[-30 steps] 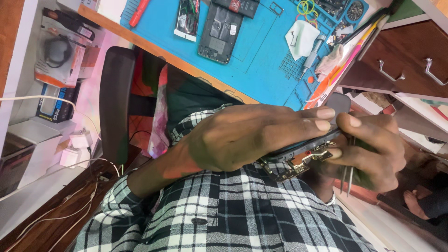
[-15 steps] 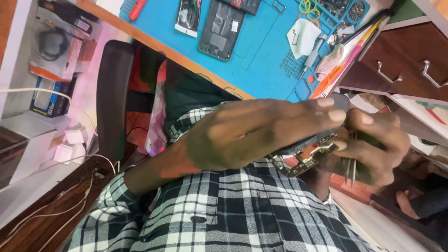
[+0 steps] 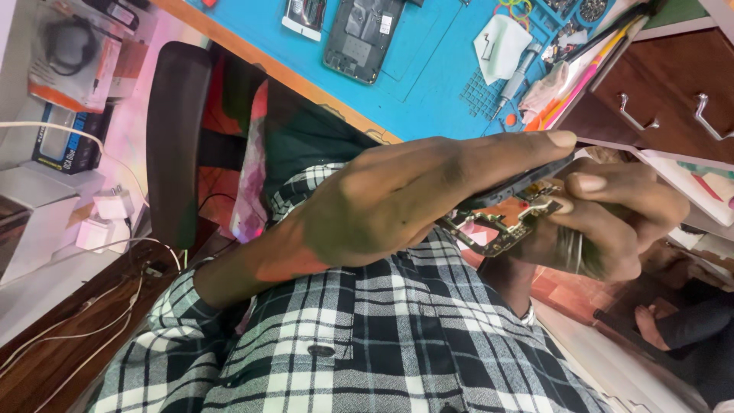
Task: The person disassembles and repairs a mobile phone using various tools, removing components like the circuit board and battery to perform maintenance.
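Presently held: one dark slim phone body (image 3: 527,182), pinched edgewise between fingers and thumb of the left hand (image 3: 397,203), raised above the checked shirt (image 3: 367,336). One bare green-gold circuit board (image 3: 501,226) just beneath it, touching; right hand (image 3: 604,222) curled closed around board and thin metal tweezers (image 3: 573,248). Handling advice: keep the grip at the edges and steady the board. Blue work mat (image 3: 436,69): one opened phone (image 3: 359,34); one white cloth (image 3: 501,46).

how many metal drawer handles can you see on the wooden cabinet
2. One metal drawer handle sits on the brown wooden cabinet at upper right, and a second handle is just right of it, cut by the frame edge. More may lie out of view.
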